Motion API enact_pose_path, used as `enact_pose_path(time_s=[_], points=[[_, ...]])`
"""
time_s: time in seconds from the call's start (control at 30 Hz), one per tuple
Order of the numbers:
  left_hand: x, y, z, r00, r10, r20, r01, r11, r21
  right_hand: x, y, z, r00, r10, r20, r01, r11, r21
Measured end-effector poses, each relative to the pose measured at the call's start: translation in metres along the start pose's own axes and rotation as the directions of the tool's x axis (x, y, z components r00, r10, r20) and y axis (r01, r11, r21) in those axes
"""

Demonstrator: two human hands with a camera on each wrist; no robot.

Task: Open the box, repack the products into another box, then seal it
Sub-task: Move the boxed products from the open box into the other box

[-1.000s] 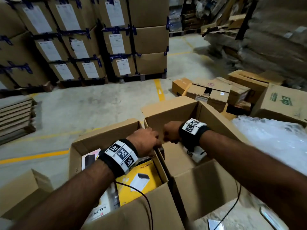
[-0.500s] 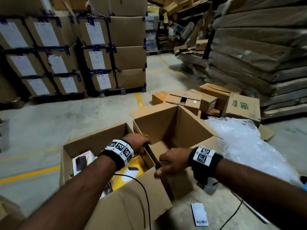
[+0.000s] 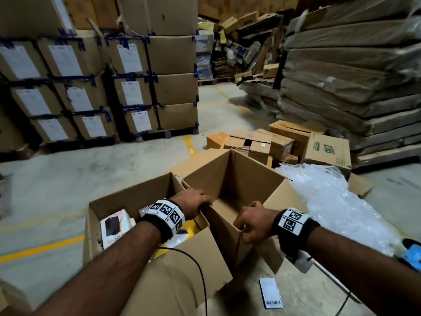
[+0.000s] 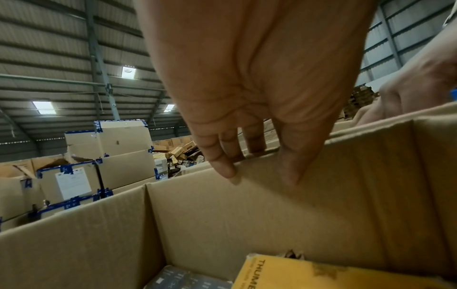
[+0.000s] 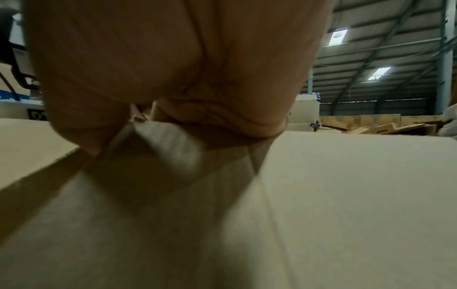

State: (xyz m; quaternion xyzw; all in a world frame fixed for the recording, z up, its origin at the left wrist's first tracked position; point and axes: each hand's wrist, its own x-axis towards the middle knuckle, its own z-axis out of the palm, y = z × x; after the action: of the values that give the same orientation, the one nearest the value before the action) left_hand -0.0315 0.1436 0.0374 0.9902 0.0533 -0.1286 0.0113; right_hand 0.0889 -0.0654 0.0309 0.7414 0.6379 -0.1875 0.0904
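Two open cardboard boxes stand side by side on the floor. The left box [image 3: 127, 201] holds products, among them a yellow carton [image 3: 191, 227] [image 4: 321, 273] and a white carton [image 3: 114, 226]. The right box [image 3: 227, 176] looks empty inside. My left hand [image 3: 200, 200] [image 4: 259, 172] hooks its fingers over the top edge where the two boxes meet, thumb pressed on the product-box side. My right hand [image 3: 246, 229] [image 5: 173, 125] is curled on the near edge of the right box, pinching the cardboard.
Crumpled bubble wrap [image 3: 330, 201] lies right of the boxes. A barcode label [image 3: 271, 293] lies on the floor in front. Small cartons [image 3: 262, 144] sit behind. Strapped box stacks [image 3: 136, 87] stand at back left, flattened cardboard [image 3: 353, 76] at back right. A black cable [image 3: 200, 270] crosses the near flap.
My right hand has come back from beside the left hand to the near edge of the right box and curled onto it. The left hand stays on the shared edge.
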Motion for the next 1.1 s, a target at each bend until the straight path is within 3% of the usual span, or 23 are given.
enact_pose_path(time_s=[0.23, 0.3, 0.4, 0.53, 0.63, 0.7, 0.8, 0.87, 0.93, 0.97, 1.0, 1.1], points=[[0.004, -0.009, 0.004, 0.998, 0.046, 0.037, -0.045, 0.999, -0.029, 0.004, 0.005, -0.030, 0.982, -0.059, 0.177, 0.047, 0.996, 0.072], [0.003, -0.012, 0.005, 0.999, 0.048, 0.020, -0.047, 0.998, -0.032, 0.008, 0.002, -0.063, 0.986, -0.056, 0.155, 0.036, 0.991, 0.129], [-0.007, -0.023, -0.006, 0.997, 0.037, -0.073, -0.050, 0.982, -0.182, 0.023, -0.008, -0.121, 0.995, -0.075, 0.060, 0.069, 0.994, 0.090], [-0.043, -0.065, -0.030, 0.955, -0.147, -0.258, 0.043, 0.928, -0.369, 0.061, -0.046, -0.184, 0.981, -0.184, -0.063, 0.183, 0.983, -0.026], [-0.087, -0.112, -0.038, 0.902, -0.410, -0.131, 0.356, 0.881, -0.311, 0.106, -0.094, -0.199, 0.975, -0.216, -0.057, 0.221, 0.972, 0.080], [-0.119, -0.137, -0.033, 0.845, -0.535, -0.008, 0.517, 0.818, -0.252, 0.144, -0.128, -0.192, 0.973, -0.226, -0.047, 0.229, 0.970, 0.085], [-0.160, -0.152, -0.014, 0.777, -0.616, 0.128, 0.630, 0.763, -0.149, 0.201, -0.160, -0.154, 0.983, -0.181, 0.042, 0.180, 0.983, 0.024], [-0.178, -0.149, 0.003, 0.730, -0.650, 0.212, 0.681, 0.716, -0.154, 0.235, -0.157, -0.121, 0.987, -0.087, 0.134, 0.098, 0.992, -0.077], [-0.187, -0.144, 0.019, 0.726, -0.640, 0.253, 0.688, 0.686, -0.237, 0.320, -0.114, -0.064, 0.976, 0.009, 0.216, 0.038, 0.977, -0.209], [-0.189, -0.142, 0.026, 0.733, -0.632, 0.253, 0.680, 0.685, -0.261, 0.338, -0.104, -0.048, 0.964, 0.015, 0.267, 0.060, 0.960, -0.272], [-0.189, -0.142, 0.034, 0.746, -0.622, 0.239, 0.666, 0.699, -0.261, 0.337, -0.106, -0.041, 0.949, 0.039, 0.312, 0.056, 0.955, -0.290], [-0.189, -0.141, 0.047, 0.778, -0.599, 0.190, 0.628, 0.741, -0.238, 0.251, -0.160, -0.068, 0.864, 0.038, 0.501, 0.120, 0.953, -0.278]])
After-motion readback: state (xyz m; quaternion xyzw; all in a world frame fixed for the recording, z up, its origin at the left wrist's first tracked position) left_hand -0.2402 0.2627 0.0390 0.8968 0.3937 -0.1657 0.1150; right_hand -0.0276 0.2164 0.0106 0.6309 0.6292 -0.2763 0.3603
